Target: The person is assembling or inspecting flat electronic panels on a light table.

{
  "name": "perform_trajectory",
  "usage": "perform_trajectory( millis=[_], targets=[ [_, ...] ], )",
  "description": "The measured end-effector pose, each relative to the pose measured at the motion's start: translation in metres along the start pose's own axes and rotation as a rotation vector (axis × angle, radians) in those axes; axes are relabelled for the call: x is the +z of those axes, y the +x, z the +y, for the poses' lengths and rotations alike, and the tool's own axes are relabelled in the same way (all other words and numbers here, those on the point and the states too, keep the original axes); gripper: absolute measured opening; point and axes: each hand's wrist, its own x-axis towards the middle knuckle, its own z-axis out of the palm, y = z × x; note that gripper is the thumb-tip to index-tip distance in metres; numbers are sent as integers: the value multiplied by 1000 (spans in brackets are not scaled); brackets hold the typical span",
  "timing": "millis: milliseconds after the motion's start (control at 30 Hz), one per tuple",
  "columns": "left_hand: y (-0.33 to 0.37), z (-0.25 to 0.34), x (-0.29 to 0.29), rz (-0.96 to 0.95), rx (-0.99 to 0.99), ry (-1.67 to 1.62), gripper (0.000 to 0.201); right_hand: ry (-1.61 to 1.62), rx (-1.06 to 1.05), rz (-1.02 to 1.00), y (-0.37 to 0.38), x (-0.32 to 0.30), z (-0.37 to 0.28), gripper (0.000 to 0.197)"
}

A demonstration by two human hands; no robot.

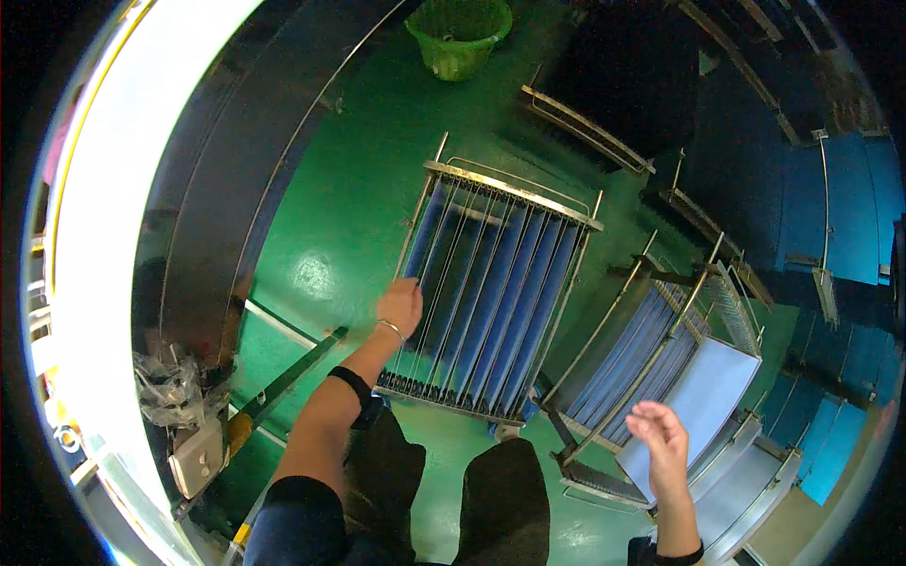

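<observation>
In front of me stands a metal rack [505, 193] with dark blue panels [514, 283] upright in its slots. My left hand [400, 307] is closed at the rack's left side rail; its fingers are turned away, so what they grip is hidden. To the right, my right hand [663, 441] is raised with fingers loosely curled and apart, nothing visible in them. It appears over or beside a pale blue sheet [713, 382] leaning at the side of a second rack [604, 434], which holds several blue panels.
A green plastic basket [458, 42] stands on the green floor at the far side. A dark machine or bench [217, 170] runs along the left. Clear plastic wrap [175, 387] and a pale gold device [196, 459] are at lower left. More racks [590, 132] stand farther right.
</observation>
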Motion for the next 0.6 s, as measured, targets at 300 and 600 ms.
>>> perform_trajectory(
  millis=[300,600],
  targets=[
    [29,-3,35,-467,-320,357,17,185,164,109,-43,-12,59,24],
    [18,19,-19,-353,-77,363,10,264,264,161,-76,-25,99,25]
  ],
)
